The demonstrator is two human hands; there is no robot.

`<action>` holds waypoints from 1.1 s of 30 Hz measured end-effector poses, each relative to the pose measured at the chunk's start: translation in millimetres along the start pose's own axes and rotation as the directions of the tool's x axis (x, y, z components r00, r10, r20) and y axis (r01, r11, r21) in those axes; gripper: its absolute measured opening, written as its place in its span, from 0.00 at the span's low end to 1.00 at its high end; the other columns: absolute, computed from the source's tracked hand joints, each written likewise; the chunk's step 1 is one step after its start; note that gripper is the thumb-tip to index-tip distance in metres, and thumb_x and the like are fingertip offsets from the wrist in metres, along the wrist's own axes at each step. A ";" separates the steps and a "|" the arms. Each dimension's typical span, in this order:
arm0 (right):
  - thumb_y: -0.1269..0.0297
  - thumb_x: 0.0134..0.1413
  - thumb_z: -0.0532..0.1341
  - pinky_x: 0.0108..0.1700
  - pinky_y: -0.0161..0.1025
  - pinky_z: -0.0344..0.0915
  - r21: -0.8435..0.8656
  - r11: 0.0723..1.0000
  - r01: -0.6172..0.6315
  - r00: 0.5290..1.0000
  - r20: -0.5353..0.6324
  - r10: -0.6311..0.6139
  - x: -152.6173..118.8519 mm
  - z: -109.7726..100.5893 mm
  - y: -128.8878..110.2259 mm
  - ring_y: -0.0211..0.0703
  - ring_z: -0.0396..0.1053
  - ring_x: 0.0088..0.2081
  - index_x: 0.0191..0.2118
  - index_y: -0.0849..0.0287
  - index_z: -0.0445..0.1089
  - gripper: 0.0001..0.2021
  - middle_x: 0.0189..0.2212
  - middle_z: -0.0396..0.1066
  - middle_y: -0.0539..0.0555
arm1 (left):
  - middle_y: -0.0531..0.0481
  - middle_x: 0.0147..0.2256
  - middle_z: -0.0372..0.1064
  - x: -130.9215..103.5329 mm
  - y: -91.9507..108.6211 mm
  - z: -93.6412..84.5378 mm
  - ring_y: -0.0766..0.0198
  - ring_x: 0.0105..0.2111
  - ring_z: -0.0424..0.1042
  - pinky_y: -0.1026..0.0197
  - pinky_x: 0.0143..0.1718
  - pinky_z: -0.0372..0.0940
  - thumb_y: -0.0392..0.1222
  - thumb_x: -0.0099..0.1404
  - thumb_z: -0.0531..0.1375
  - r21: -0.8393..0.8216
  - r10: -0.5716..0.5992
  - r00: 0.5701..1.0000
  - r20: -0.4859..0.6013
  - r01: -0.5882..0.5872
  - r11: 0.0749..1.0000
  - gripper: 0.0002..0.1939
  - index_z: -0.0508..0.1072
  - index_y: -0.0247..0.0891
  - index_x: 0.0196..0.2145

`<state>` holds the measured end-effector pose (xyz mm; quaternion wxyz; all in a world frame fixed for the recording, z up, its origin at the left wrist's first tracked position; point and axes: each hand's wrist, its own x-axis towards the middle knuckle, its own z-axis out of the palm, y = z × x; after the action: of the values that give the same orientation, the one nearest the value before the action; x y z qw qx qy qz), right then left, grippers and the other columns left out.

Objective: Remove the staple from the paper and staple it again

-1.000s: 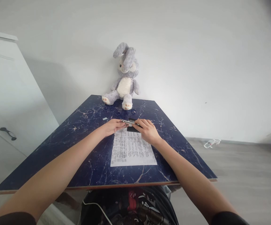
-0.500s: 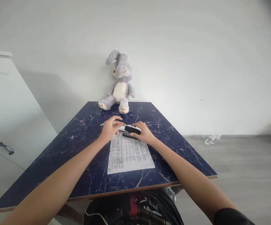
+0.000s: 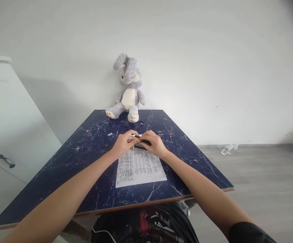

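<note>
A black stapler [image 3: 146, 142] is over the far end of a printed sheet [image 3: 141, 167] on the dark blue marbled table. My right hand [image 3: 154, 143] is wrapped round the stapler from the right. From the left, my left hand [image 3: 126, 143] has its fingers pinched together at the stapler's left end; the fingertips of both hands meet there. Whether a small thing is between my left fingers is too small to tell. Beyond my left hand lies a small pale piece [image 3: 110, 134] on the table.
A grey plush rabbit [image 3: 129, 91] sits at the far edge of the table [image 3: 187, 162], against the wall. A white cabinet [image 3: 11, 118] stands on the left. Clear plastic packaging [image 3: 229, 149] lies on the floor to the right.
My left hand has moved right, from beside the stapler to its left end, and its fingers have closed. My right hand has shifted its hold, with its fingers further over the stapler.
</note>
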<state>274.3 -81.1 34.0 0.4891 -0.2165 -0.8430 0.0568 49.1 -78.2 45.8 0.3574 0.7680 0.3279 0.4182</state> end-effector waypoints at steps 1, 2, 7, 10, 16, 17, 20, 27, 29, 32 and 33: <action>0.65 0.71 0.64 0.48 0.49 0.71 -0.008 1.000 -0.003 1.000 -0.012 0.003 0.4 0.3 -0.4 0.50 0.72 0.44 0.47 0.55 0.77 0.05 0.41 0.75 0.57 | 0.49 0.34 0.82 0.1 -0.1 0.3 0.63 0.20 0.76 0.63 0.23 0.69 0.60 0.68 0.65 -0.005 0.000 1.000 0.005 0.000 1.000 0.21 0.70 0.40 0.47; 0.66 0.71 0.63 0.49 0.49 0.71 -0.014 1.000 -0.004 1.000 -0.024 0.004 0.8 0.4 -0.9 0.50 0.72 0.44 0.47 0.55 0.77 0.05 0.42 0.75 0.57 | 0.48 0.36 0.82 0.2 -0.3 0.7 0.62 0.20 0.77 0.62 0.24 0.70 0.60 0.68 0.65 -0.011 -0.001 1.000 0.008 0.001 1.000 0.22 0.70 0.41 0.47; 0.66 0.70 0.63 0.52 0.50 0.69 -0.002 1.000 -0.027 0.999 -0.037 0.027 2.7 -0.3 -3.1 0.50 0.72 0.46 0.42 0.55 0.75 0.03 0.43 0.75 0.57 | 0.43 0.44 0.82 0.9 -0.4 0.6 0.59 0.25 0.80 0.59 0.29 0.75 0.60 0.69 0.65 -0.004 0.011 0.999 0.030 -0.011 1.000 0.23 0.69 0.42 0.50; 0.65 0.68 0.64 0.48 0.46 0.70 0.050 0.995 -0.090 0.996 -0.015 0.091 3.2 -2.5 0.8 0.48 0.72 0.44 0.41 0.56 0.74 0.03 0.41 0.75 0.56 | 0.44 0.44 0.82 2.3 3.0 -7.4 0.58 0.31 0.82 0.59 0.34 0.74 0.59 0.74 0.59 0.117 0.078 0.995 -0.062 -0.071 0.991 0.19 0.68 0.42 0.50; 0.75 0.54 0.65 0.45 0.41 0.68 -0.310 0.867 -0.390 0.906 0.040 0.422 -8.0 -25.4 44.8 0.47 0.72 0.40 0.32 0.58 0.76 0.05 0.36 0.76 0.55 | 0.42 0.39 0.80 8.3 -12.7 -40.6 0.51 0.41 0.80 0.53 0.45 0.71 0.42 0.76 0.51 0.729 0.065 0.918 -0.392 0.267 0.630 0.13 0.75 0.40 0.47; 0.77 0.51 0.65 0.45 0.40 0.68 -0.395 0.791 -0.468 0.850 0.043 0.525 -12.1 -31.5 54.7 0.47 0.72 0.39 0.30 0.58 0.76 0.06 0.35 0.76 0.54 | 0.38 0.45 0.79 8.7 -20.4 -45.6 0.46 0.46 0.78 0.50 0.48 0.70 0.39 0.74 0.52 0.790 0.018 0.921 -0.390 0.324 0.522 0.14 0.76 0.38 0.49; 0.78 0.49 0.65 0.46 0.37 0.68 -0.544 0.564 -0.621 0.686 -0.028 0.727 -25.1 -49.1 79.9 0.47 0.74 0.40 0.30 0.58 0.79 0.08 0.36 0.78 0.54 | 0.29 0.55 0.74 8.4 -45.6 -56.4 0.39 0.53 0.74 0.45 0.51 0.70 0.37 0.70 0.53 0.854 -0.203 0.911 -0.359 0.408 0.321 0.20 0.76 0.32 0.55; 0.75 0.54 0.63 0.52 0.45 0.69 -0.602 0.435 -0.669 0.612 -0.115 0.782 -38.9 -60.2 108.8 0.57 0.74 0.47 0.38 0.61 0.82 0.11 0.37 0.79 0.62 | 0.34 0.43 0.79 10.9 -67.8 -70.1 0.45 0.46 0.78 0.51 0.49 0.71 0.31 0.62 0.58 0.880 -0.295 0.926 -0.235 0.332 0.340 0.16 0.81 0.36 0.44; 0.75 0.55 0.62 0.59 0.49 0.65 -0.611 0.459 -0.645 0.636 -0.097 0.765 -40.3 -59.1 114.3 0.59 0.71 0.53 0.42 0.63 0.82 0.12 0.42 0.78 0.65 | 0.35 0.41 0.79 10.6 -65.1 -71.9 0.45 0.43 0.79 0.51 0.45 0.71 0.30 0.61 0.58 0.872 -0.264 0.935 -0.238 0.325 0.366 0.14 0.80 0.37 0.41; 0.73 0.58 0.62 0.64 0.55 0.59 -0.610 0.488 -0.624 0.659 -0.077 0.748 -42.2 -58.1 120.1 0.61 0.67 0.57 0.46 0.65 0.81 0.13 0.45 0.76 0.67 | 0.35 0.39 0.79 9.4 -61.1 -72.4 0.44 0.40 0.79 0.52 0.42 0.71 0.29 0.61 0.59 0.856 -0.253 0.932 -0.259 0.343 0.387 0.11 0.78 0.38 0.39; 0.73 0.58 0.62 0.64 0.56 0.59 -0.606 0.493 -0.625 0.665 -0.081 0.743 -42.4 -57.9 120.7 0.62 0.67 0.58 0.48 0.65 0.80 0.14 0.46 0.76 0.67 | 0.36 0.38 0.79 9.4 -60.6 -72.0 0.44 0.39 0.80 0.51 0.42 0.71 0.29 0.62 0.59 0.844 -0.249 0.931 -0.268 0.352 0.405 0.11 0.77 0.38 0.40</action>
<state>378.9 3.1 -7.1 0.2498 -0.6667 -0.7021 0.0045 -22.3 -18.8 28.1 -0.0378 0.7470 0.6454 0.1548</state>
